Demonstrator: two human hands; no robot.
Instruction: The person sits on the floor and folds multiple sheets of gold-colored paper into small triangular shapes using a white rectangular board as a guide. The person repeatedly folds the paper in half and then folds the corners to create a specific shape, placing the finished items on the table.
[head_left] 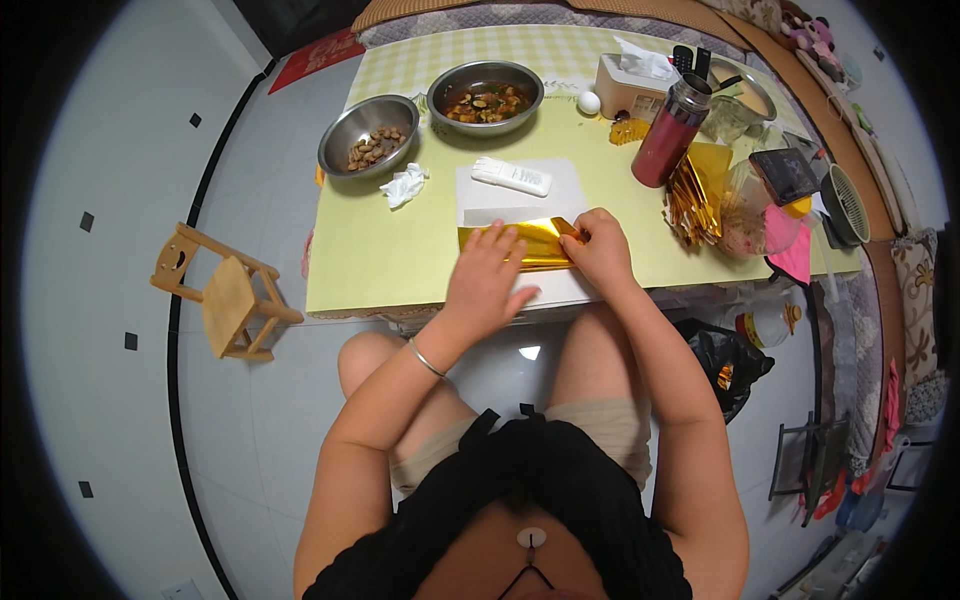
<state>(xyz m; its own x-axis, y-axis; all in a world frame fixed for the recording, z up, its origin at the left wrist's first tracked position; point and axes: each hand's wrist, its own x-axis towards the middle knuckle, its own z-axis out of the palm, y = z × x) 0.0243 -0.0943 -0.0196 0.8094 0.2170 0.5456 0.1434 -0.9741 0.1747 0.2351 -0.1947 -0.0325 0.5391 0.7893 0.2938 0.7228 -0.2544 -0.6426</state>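
Note:
A sheet of shiny gold foil paper (pixel 540 243) lies at the table's front edge, on top of white paper (pixel 560 184). My left hand (pixel 486 275) rests flat over the foil's left part with its fingers spread. At the foil's right end, my right hand (pixel 602 252) has its fingers curled, pinching the edge. The foil looks folded over near those fingers. Just beyond the foil, a white remote control (pixel 511 176) lies on the white paper. A pile of folded gold foil pieces (pixel 697 195) stands to the right of my right hand.
Two metal bowls stand at the back left, one with nuts (pixel 375 149), one with food (pixel 487 101). A crumpled tissue (pixel 404 186) lies near them. At the right are a red thermos (pixel 672 135), a tissue box (pixel 630 85) and a phone (pixel 785 175). A wooden chair (pixel 232 295) stands left.

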